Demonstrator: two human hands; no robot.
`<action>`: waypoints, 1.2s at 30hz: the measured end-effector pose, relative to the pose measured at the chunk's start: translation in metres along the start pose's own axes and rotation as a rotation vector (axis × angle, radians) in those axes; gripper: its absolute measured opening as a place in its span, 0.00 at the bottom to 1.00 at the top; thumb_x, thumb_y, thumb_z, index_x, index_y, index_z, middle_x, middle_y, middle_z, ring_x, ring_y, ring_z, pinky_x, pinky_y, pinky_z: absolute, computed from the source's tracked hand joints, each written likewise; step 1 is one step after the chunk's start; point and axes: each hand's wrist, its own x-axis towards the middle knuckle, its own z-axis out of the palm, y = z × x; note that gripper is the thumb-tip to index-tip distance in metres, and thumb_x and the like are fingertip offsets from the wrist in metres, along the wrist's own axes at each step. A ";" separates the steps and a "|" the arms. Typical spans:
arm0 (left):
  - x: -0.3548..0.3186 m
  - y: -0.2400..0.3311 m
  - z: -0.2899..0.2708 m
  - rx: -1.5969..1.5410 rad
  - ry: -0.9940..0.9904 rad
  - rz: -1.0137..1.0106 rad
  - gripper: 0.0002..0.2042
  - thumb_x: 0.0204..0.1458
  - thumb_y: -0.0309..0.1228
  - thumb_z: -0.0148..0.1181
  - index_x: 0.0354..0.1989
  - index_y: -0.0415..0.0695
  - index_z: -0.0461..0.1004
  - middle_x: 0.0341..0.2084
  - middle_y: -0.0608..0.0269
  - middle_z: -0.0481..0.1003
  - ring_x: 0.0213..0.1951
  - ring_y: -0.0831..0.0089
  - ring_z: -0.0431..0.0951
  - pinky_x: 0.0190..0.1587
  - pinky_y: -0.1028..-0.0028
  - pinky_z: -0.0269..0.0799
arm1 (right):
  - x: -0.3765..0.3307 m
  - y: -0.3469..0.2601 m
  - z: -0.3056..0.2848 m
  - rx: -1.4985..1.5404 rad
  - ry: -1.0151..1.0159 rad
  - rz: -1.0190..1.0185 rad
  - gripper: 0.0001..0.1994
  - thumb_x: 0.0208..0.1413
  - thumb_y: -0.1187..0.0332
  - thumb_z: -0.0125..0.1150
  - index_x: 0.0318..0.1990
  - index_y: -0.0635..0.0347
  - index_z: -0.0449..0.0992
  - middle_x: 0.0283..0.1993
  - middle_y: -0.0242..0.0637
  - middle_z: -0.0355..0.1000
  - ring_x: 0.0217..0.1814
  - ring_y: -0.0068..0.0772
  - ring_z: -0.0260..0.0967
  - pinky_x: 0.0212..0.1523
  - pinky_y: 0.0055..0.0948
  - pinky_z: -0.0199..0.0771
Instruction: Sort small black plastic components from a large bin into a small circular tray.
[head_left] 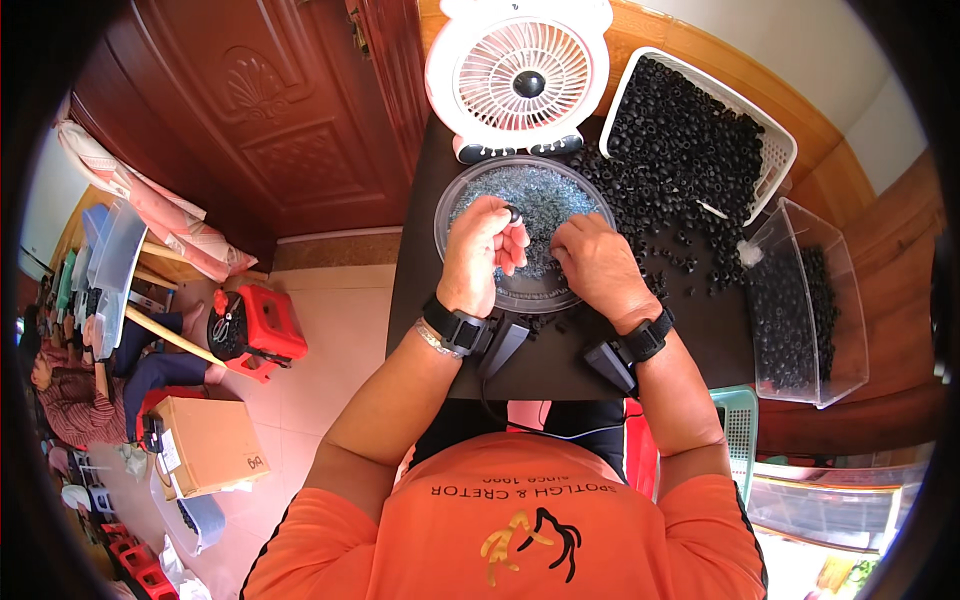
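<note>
My left hand point(474, 262) is raised over a round clear plastic tub point(441, 232), with thumb and forefinger pinching a small black ring-like part point(514, 215). Its other fingers curl loosely toward the palm. Inside the tub lie many tiny see-through bluish pieces point(530, 187). My right hand point(603, 266) reaches over the tub's right side, fingers drawn together and pointing down at those pieces. Whatever its fingertips pinch, if anything, is hidden beneath the hand. Both wrists wear black straps with a dark device on each.
Loose black ring-like parts point(650, 205) spread over the dark table point(420, 330), spilling from a tipped white basket point(790, 150). A clear bin point(840, 350) of black parts stands at right. Behind the tub is a white fan point(527, 85). A person point(85, 395) sits far left, near a cardboard box point(215, 445).
</note>
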 end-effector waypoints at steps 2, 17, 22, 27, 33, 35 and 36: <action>0.000 -0.001 -0.001 0.009 -0.004 -0.008 0.06 0.50 0.34 0.49 0.30 0.46 0.68 0.21 0.66 0.72 0.20 0.78 0.70 0.22 0.80 0.59 | 0.001 0.000 0.000 0.009 0.009 0.015 0.02 0.45 0.73 0.58 0.28 0.59 0.73 0.31 0.36 0.69 0.40 0.42 0.66 0.41 0.37 0.69; 0.001 -0.003 -0.001 0.020 -0.015 -0.019 0.07 0.50 0.34 0.49 0.31 0.45 0.68 0.21 0.64 0.72 0.20 0.77 0.70 0.22 0.80 0.60 | 0.009 0.007 0.006 -0.078 0.146 0.077 0.05 0.45 0.72 0.60 0.31 0.59 0.74 0.34 0.40 0.69 0.41 0.44 0.66 0.44 0.37 0.69; 0.001 -0.004 0.000 0.019 -0.021 -0.011 0.07 0.51 0.34 0.48 0.31 0.45 0.68 0.21 0.65 0.72 0.20 0.77 0.70 0.22 0.80 0.60 | 0.007 0.007 0.006 0.010 0.108 0.106 0.03 0.46 0.74 0.59 0.29 0.59 0.74 0.31 0.41 0.70 0.38 0.46 0.67 0.43 0.38 0.69; 0.001 -0.003 -0.001 0.033 -0.012 -0.013 0.07 0.51 0.35 0.48 0.30 0.45 0.68 0.21 0.65 0.72 0.20 0.77 0.70 0.22 0.80 0.60 | 0.006 0.015 0.008 0.213 0.163 0.185 0.05 0.47 0.76 0.59 0.33 0.62 0.74 0.32 0.42 0.73 0.37 0.45 0.71 0.40 0.35 0.72; 0.003 -0.008 -0.001 0.069 -0.094 -0.052 0.09 0.54 0.37 0.50 0.32 0.45 0.70 0.25 0.65 0.74 0.23 0.79 0.72 0.23 0.82 0.61 | 0.006 0.022 -0.002 0.973 0.172 0.476 0.04 0.54 0.78 0.57 0.37 0.65 0.74 0.35 0.35 0.76 0.36 0.22 0.72 0.39 0.22 0.72; 0.004 -0.011 -0.001 0.114 -0.125 -0.066 0.09 0.54 0.37 0.50 0.33 0.43 0.70 0.27 0.64 0.74 0.24 0.79 0.72 0.23 0.83 0.62 | 0.005 0.022 -0.006 1.222 0.178 0.474 0.04 0.55 0.78 0.56 0.37 0.65 0.74 0.36 0.34 0.75 0.37 0.22 0.71 0.41 0.23 0.73; 0.004 -0.011 -0.002 0.158 -0.156 -0.083 0.09 0.55 0.36 0.50 0.34 0.42 0.70 0.30 0.63 0.74 0.25 0.79 0.72 0.24 0.83 0.63 | 0.005 0.019 -0.008 1.224 0.179 0.471 0.04 0.55 0.78 0.56 0.37 0.65 0.74 0.36 0.34 0.75 0.37 0.22 0.71 0.41 0.23 0.73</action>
